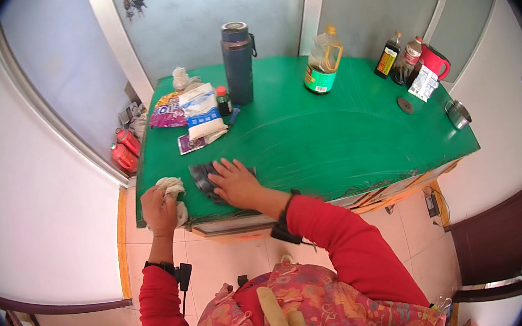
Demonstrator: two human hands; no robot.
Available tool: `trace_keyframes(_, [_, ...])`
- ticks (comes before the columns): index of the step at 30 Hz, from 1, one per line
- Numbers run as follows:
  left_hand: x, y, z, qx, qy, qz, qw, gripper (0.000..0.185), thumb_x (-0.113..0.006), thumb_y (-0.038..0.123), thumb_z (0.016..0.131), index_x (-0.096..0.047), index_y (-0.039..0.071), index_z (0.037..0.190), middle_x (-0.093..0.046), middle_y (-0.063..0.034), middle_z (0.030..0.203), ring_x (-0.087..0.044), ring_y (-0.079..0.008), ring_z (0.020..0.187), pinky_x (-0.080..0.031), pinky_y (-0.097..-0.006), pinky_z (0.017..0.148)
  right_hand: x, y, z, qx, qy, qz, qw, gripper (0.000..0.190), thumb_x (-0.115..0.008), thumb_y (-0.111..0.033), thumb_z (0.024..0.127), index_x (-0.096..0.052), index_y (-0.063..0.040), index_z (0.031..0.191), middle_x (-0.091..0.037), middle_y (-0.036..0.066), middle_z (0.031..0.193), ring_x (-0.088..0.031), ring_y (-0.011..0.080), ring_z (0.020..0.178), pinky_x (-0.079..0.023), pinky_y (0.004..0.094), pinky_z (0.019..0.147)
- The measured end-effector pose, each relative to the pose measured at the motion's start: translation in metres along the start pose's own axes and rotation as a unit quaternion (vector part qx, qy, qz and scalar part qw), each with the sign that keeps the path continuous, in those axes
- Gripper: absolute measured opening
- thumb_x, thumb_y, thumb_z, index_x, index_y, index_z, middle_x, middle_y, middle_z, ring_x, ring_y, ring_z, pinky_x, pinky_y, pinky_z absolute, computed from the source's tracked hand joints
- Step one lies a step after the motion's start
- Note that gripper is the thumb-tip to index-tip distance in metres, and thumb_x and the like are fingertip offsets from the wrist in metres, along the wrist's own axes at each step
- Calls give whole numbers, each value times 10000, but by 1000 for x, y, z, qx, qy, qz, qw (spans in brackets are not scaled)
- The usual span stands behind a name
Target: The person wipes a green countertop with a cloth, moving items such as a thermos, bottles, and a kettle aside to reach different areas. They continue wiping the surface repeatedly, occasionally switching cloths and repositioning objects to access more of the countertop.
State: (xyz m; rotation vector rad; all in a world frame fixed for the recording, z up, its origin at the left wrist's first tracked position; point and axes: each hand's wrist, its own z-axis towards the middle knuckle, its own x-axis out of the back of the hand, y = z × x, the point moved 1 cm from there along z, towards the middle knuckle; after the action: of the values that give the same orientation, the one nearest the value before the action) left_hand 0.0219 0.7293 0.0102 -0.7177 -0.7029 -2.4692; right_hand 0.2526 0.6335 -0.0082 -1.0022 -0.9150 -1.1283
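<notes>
My left hand [159,212] grips a crumpled off-white cloth [171,186] at the near left corner of a table with a green top [316,143]. To its right, my right hand [234,185] lies with fingers spread, pressing on a dark grey cloth or sheet [201,176] flat on the green surface. Beyond the hands are a white and blue packet [200,109], a purple snack bag [168,110], a small purple packet [190,143], a small dark bottle with a red cap [223,101] and a tall blue-grey flask [238,65].
Farther right stand a handled bottle [321,68], a dark sauce bottle [388,56], another bottle [407,61] and a red jug [434,61]. A white packet [423,83], a dark disc [405,105] and a metal cup [458,115] are near the right edge. Red thermoses [124,157] stand left of the table.
</notes>
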Motion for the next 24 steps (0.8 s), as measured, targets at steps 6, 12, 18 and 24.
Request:
trace_keyframes(6, [2, -4, 0, -24, -3, -13, 1000, 125, -604, 136, 750, -597, 71, 856, -601, -128, 943, -551, -342, 888, -446, -440, 785, 30, 70, -106, -69, 97, -117, 986, 376, -617, -290, 870, -605, -145, 1217, -518, 121, 1344, -444, 337, 1270, -347, 494, 1033])
trace_keyframes(12, [5, -2, 0, -2, 6, -19, 1000, 129, -610, 151, 746, -603, 72, 848, -602, -109, 929, -549, -335, 890, -441, -453, 786, 109, 198, -268, -504, 54, -212, 835, 395, -453, -352, 960, -522, -170, 1304, -475, 131, 1390, -460, 344, 1248, -419, 481, 988])
trace_keyframes(18, [-1, -5, 0, -21, -12, -26, 999, 194, -599, 136, 762, -647, 67, 937, -613, -114, 947, -556, -335, 899, -445, -446, 796, 57, 127, -166, -274, 94, -231, 929, 313, -521, -274, 866, -618, -127, 1124, -577, 154, 1228, -525, 367, 1121, -451, 468, 925])
trace_keyframes(24, [-5, -16, -5, -38, -6, -22, 999, 180, -590, 146, 792, -643, 65, 943, -620, -113, 993, -562, -337, 930, -450, -434, 837, -21, -69, -2, -117, 67, 20, 991, 379, -576, -300, 844, -610, -84, 1154, -460, 223, 1367, -414, 392, 1280, -324, 525, 1041])
